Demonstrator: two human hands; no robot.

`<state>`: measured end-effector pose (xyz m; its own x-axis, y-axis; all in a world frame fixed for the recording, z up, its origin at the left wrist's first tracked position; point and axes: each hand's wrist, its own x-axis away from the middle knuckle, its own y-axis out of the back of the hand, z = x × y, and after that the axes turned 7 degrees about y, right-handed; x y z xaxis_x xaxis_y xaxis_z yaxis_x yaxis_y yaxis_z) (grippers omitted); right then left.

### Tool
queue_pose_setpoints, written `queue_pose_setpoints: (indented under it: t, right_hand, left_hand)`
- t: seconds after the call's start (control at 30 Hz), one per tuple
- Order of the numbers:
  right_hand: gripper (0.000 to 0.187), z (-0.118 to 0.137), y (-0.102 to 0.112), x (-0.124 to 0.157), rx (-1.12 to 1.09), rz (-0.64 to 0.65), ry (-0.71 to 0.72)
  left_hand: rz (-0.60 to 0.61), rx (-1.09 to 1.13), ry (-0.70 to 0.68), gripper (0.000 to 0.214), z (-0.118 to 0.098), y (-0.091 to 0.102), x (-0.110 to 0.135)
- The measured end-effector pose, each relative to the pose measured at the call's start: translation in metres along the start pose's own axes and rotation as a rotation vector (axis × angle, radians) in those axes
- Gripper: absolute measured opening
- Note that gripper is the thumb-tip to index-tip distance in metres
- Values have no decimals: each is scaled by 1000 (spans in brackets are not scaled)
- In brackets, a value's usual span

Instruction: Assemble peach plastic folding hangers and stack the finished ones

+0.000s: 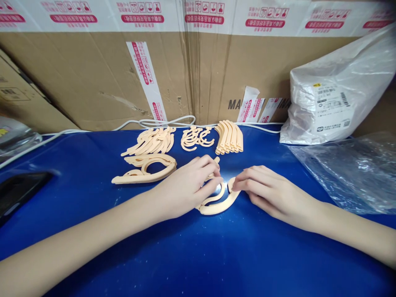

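A partly joined beige plastic folding hanger (220,207) lies on the blue table surface, its curved arm toward me and a thin hook inside the curve. My left hand (193,185) is closed over its left side, fingers curled, hiding part of the pieces. The fingertips of my right hand (269,192) pinch the right end of the curved arm. Left of my left hand lie folded hangers (145,177) in a stack. Behind them are loose hanger arms (151,141), a small group of hooks (196,138) and a neat row of curved arms (229,137).
A tall cardboard box (102,74) walls off the back, with a white cable (126,123) along its foot. A white plastic parcel (328,99) stands at the back right beside clear plastic film (355,173). A black phone (21,192) lies at far left.
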<state>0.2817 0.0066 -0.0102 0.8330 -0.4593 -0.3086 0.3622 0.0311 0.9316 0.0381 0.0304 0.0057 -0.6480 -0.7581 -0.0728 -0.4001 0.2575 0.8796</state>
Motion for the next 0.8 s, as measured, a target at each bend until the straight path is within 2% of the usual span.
queue_pose_setpoints:
  t: [0.1, 0.2, 0.33, 0.47, 0.67, 0.73, 0.8]
  right_hand:
    - [28, -6, 0, 1, 32, -5, -13]
    - [30, -7, 0, 2, 89, -8, -4]
    - [32, -4, 1, 3, 197, -7, -35]
    - [33, -4, -1, 3, 198, 2, -97]
    - [33, -3, 0, 1, 0, -13, -110]
    - [31, 0, 1, 0, -67, -20, -102]
    - [30, 3, 2, -1, -115, -11, -78]
  left_hand:
    - [101, -152, -120, 37, 9, 9, 1]
    - [83, -360, -226, 57, 18, 11, 3]
    - [35, -481, -298, 53, 20, 12, 4]
    - [51, -467, -312, 44, 13, 15, 3]
    - [81, -377, -308, 28, 3, 19, 5]
    - [78, -311, -261, 40, 2, 20, 6]
    - [86, -257, -212, 61, 1, 19, 7]
